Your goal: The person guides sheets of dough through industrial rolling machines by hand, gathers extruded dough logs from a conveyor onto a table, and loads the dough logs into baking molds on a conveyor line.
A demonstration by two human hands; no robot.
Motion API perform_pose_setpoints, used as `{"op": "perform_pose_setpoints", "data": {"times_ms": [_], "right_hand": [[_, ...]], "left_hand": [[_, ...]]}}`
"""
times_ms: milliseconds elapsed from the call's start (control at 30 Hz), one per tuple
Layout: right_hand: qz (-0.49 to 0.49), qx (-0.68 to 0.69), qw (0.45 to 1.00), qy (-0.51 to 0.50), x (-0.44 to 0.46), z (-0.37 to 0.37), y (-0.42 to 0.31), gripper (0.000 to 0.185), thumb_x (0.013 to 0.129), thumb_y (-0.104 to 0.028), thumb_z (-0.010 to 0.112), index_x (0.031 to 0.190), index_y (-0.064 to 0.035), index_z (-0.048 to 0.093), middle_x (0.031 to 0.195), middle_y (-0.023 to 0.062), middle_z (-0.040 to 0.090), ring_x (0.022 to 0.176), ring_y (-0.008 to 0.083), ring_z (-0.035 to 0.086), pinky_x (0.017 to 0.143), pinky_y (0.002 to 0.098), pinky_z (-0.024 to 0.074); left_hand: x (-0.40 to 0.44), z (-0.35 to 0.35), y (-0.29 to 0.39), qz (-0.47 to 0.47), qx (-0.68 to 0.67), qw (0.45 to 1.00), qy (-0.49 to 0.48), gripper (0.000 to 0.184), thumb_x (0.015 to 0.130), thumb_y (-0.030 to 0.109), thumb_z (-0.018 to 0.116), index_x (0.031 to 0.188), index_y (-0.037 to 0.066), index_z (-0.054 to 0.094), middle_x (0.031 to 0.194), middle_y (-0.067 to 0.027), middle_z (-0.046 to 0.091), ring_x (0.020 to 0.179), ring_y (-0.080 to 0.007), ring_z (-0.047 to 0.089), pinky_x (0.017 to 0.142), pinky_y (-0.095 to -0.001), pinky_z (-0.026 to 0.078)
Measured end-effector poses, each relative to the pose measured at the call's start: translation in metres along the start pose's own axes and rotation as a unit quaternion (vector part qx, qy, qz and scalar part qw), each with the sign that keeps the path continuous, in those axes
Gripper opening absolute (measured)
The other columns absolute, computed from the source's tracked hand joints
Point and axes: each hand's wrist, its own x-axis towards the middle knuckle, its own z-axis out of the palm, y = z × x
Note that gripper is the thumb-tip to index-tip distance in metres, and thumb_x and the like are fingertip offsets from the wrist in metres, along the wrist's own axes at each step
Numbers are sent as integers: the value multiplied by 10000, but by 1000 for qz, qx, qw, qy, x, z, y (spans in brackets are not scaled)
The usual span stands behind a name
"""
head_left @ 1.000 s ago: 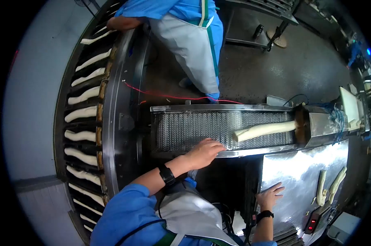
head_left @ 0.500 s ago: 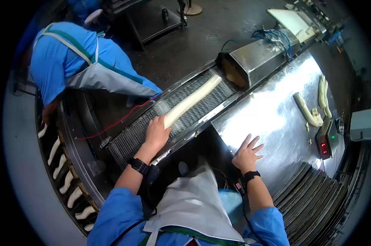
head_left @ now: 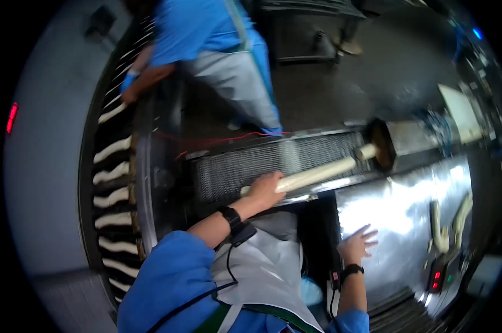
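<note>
My left hand is closed over the near end of a long pale dough roll, and a short stub of it sticks out past my palm. The roll lies lengthwise on a metal mesh conveyor belt. Close behind its far end, a second piece of dough shows at the mouth of the metal housing. My right hand has its fingers spread at the left edge of a shiny metal table, holding nothing.
A co-worker in blue bends over a rack with several dough strips at the left. Dough scraps and a box with red digits are on the metal table. A red cord runs behind the belt.
My view has swung left, showing more of the rack. The dough roll has moved away from the housing with my left hand on it. Another dough end has appeared at the opening.
</note>
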Motion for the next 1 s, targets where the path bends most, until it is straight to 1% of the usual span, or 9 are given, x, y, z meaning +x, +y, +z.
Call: {"op": "perform_pose_setpoints", "data": {"times_ms": [133,200,267,300,467,533,633,833,1000], "right_hand": [[11,-49,999,18,3,10,-5,1157,697,-214,739,1460,-20,-109,1491,330,-101,1338,598,22,976,717,277],[23,-58,998,20,-6,3,-14,1175,696,-230,749,1456,-19,-122,1489,332,-106,1339,595,17,980,718,274],[36,-37,999,-9,-18,-7,-20,1182,702,-252,750,1457,-37,-134,1493,320,-114,1350,578,14,983,721,265],[36,-25,999,-14,-16,-5,-17,1209,702,-282,771,1460,-66,-145,1498,306,-126,1363,556,8,984,724,259],[31,-36,999,-1,3,14,-3,1266,677,-301,802,1456,-83,-172,1509,288,-115,1369,541,33,990,702,290],[-16,-29,999,4,5,14,-1,1317,621,-244,815,1408,48,-199,1437,427,-66,1338,599,30,1087,631,170],[-80,-74,994,29,38,41,17,1203,650,-231,763,1413,84,-113,1421,442,40,1303,582,220,1074,575,256],[-162,71,984,-17,-9,9,-16,690,710,-194,704,1295,70,452,1148,240,618,1113,315,587,932,388,471],[-201,72,977,-27,-87,-19,-79,640,735,-227,713,1264,70,509,1203,246,590,1135,340,569,954,370,456]], "left_hand": [[-13,8,-34,-115,-299,940,-119,428,818,309,623,1118,5,611,848,-126,657,778,-240,637,695,-327,506],[-28,-27,-29,-261,-604,741,-131,398,843,300,609,1104,0,597,805,-105,635,690,-212,619,616,-314,512],[-52,-80,-25,-252,-767,585,-74,340,868,287,608,1078,21,581,765,-91,609,621,-178,590,564,-295,511],[-64,-104,-21,-216,-791,572,-13,320,881,297,609,1052,31,563,755,-80,597,624,-161,585,572,-293,519],[-117,-240,5,3,-658,681,322,353,886,310,616,1059,4,592,872,-74,640,746,-126,608,651,-264,499],[-122,-284,-10,61,-584,708,393,310,891,285,610,1045,17,589,879,-66,625,748,-123,597,671,-266,488],[-103,-347,-71,132,-550,651,506,231,913,240,601,1044,51,587,886,-18,584,803,-93,549,706,-251,443],[-85,-401,-248,55,-642,594,482,404,919,244,613,1203,2,458,1141,-90,531,1035,-202,537,892,-353,446],[-100,-392,-322,-18,-652,607,454,970,879,208,657,1461,-23,-84,1459,-249,238,1331,-417,311,1085,-433,327]]}}
